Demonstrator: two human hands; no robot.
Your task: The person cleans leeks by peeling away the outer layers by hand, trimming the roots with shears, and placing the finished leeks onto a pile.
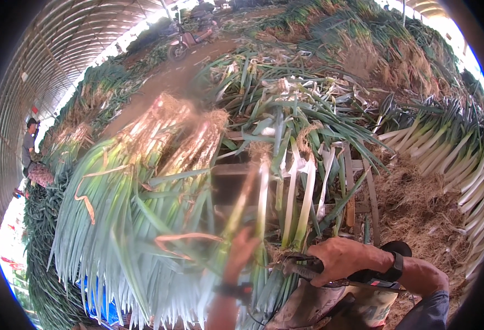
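Note:
My left hand (pixel 242 252), smeared by motion, is closed round the lower stalk of a blurred green onion (pixel 238 213), its roots pointing away from me. On the right, my right hand (pixel 341 259) grips a dark-handled tool (pixel 303 268) whose exact kind I cannot make out. Several peeled white green onions (pixel 307 201) lie side by side just beyond it. A big heap of unpeeled green onions (pixel 126 220) fills the left, with brown roots at the far end and green leaves toward me.
Stripped leaves (pixel 308 104) cover wooden slats (pixel 233 169) ahead. Brown root litter (pixel 418 203) piles up at right, beside a row of clean green onions (pixel 445 143). A motor scooter (pixel 184 41) stands far back. Another person (pixel 29 146) is at far left, under the arched roof (pixel 60 55).

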